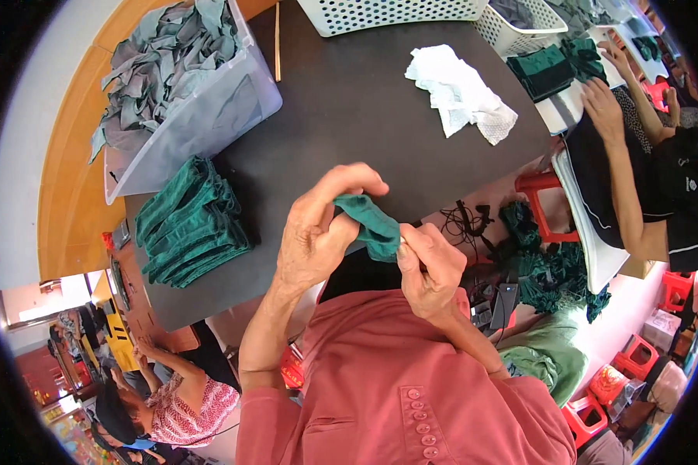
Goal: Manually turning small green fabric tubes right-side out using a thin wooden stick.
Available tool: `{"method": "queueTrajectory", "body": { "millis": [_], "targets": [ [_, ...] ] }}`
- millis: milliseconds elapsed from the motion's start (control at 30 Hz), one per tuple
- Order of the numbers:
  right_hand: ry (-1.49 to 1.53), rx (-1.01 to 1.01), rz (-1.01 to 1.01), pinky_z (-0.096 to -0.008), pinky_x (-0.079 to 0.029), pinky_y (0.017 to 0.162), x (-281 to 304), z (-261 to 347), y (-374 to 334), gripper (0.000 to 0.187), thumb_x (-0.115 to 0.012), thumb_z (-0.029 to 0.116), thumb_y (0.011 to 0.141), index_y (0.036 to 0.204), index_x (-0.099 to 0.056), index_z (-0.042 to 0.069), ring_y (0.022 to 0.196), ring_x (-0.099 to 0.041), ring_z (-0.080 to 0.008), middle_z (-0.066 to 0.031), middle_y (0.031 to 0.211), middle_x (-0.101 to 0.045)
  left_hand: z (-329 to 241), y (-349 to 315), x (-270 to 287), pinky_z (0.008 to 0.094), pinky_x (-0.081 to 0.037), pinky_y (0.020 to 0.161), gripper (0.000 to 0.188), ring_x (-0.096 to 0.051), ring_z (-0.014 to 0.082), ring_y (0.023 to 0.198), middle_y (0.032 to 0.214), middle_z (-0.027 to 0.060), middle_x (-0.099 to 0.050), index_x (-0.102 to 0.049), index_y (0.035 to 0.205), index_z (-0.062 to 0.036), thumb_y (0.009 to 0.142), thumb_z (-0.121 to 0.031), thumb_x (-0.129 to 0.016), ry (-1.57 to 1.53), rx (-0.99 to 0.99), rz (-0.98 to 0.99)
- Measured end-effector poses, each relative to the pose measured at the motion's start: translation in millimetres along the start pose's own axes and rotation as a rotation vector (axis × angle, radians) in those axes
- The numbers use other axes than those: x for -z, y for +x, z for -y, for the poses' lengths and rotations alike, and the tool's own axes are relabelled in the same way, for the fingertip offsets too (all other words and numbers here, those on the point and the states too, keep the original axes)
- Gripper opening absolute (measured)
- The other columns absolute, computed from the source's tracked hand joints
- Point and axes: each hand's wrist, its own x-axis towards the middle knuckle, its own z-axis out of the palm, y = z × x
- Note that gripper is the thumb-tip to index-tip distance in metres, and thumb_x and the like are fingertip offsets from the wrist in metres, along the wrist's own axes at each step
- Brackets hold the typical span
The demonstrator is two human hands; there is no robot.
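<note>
Between my two hands, above the table's near edge, is a small piece of dark green cloth (371,225). My left hand (318,229) grips its left end, with the thumb bent against it and the fingers curled over the top. At the cloth's right end my right hand (433,267) pinches the edge between thumb and fingertips. A stack of folded green cloths (190,225) lies on the dark table (326,101) to the left of my hands. Farther off on the right side of the tabletop rests a crumpled white cloth (461,93).
A clear plastic bin (202,108) heaped with grey cloth pieces stands at the far left. White perforated baskets (395,17) line the far edge. At right, a co-worker's hands (603,108) are near green cloth (541,71). Red stools (547,205) and cables (467,225) are below the table.
</note>
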Motion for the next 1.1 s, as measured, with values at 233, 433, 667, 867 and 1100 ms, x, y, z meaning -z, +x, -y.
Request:
{"method": "queueTrajectory", "body": {
  "millis": [233, 433, 667, 867, 1100],
  "targets": [
    [-0.041, 0.004, -0.007, -0.0272, -0.036, 0.044, -1.4, 5.3, -1.8, 0.019, -0.063, -0.003, 0.082, 0.101, -0.063, -0.004, 0.049, -0.047, -0.0142, -0.0081, 0.065, -0.052, 21.3, -5.1, -2.1, 0.0302, -0.047, 0.076, 0.019, -0.057, 0.0217, 0.091, 0.082, 0.0079, -0.062, -0.061, 0.084, 0.0028, 0.073, 0.003, -0.045, -0.033, -0.061, 0.041],
    [0.064, -0.054, -0.001, -0.0262, -0.035, 0.045, -4.6, 2.9, -1.1, 0.018, -0.062, -0.003, 0.083, 0.1, -0.062, -0.006, 0.051, -0.045, -0.0121, -0.0085, 0.065, -0.051, 27.0, -6.6, 0.7, 0.0321, -0.045, 0.082, 0.02, -0.056, 0.0215, 0.096, 0.083, 0.0076, -0.063, -0.062, 0.085, 0.0022, 0.071, 0.004, -0.047, 0.202, -0.138, 0.067],
    [0.014, -0.045, -0.002, -0.0261, -0.036, 0.046, -3.8, 4.3, -0.7, 0.019, -0.062, -0.004, 0.083, 0.102, -0.062, -0.006, 0.052, -0.045, -0.0122, -0.0082, 0.066, -0.051, -14.0, 3.7, 13.5, 0.0297, -0.044, 0.085, 0.041, -0.057, 0.0157, 0.093, 0.101, 0.0099, -0.062, -0.055, 0.113, -0.0002, 0.073, -0.003, -0.045, -0.117, 0.159, 0.116],
    [-0.031, -0.034, -0.005, -0.0258, -0.037, 0.047, -7.1, 5.1, 0.5, 0.022, -0.061, -0.006, 0.083, 0.105, -0.061, -0.006, 0.053, -0.046, -0.0121, -0.0079, 0.069, -0.051, -11.0, 3.9, 5.5, 0.0288, -0.046, 0.078, 0.024, -0.057, 0.0153, 0.087, 0.094, 0.0102, -0.061, -0.062, 0.087, 0.004, 0.077, -0.005, -0.042, 0.023, 0.161, 0.031],
    [0.141, -0.146, 0.088, -0.0233, -0.038, 0.049, -9.0, 5.6, -3.3, 0.02, -0.058, 0.0, 0.088, 0.107, -0.06, -0.006, 0.056, -0.047, -0.0108, -0.0074, 0.07, -0.053, 3.1, 6.9, 3.6, 0.0312, -0.046, 0.073, 0.021, -0.056, 0.0193, 0.09, 0.082, 0.0099, -0.06, -0.057, 0.077, 0.0033, 0.073, -0.002, -0.038, 0.099, 0.106, 0.027]
  ]
}}
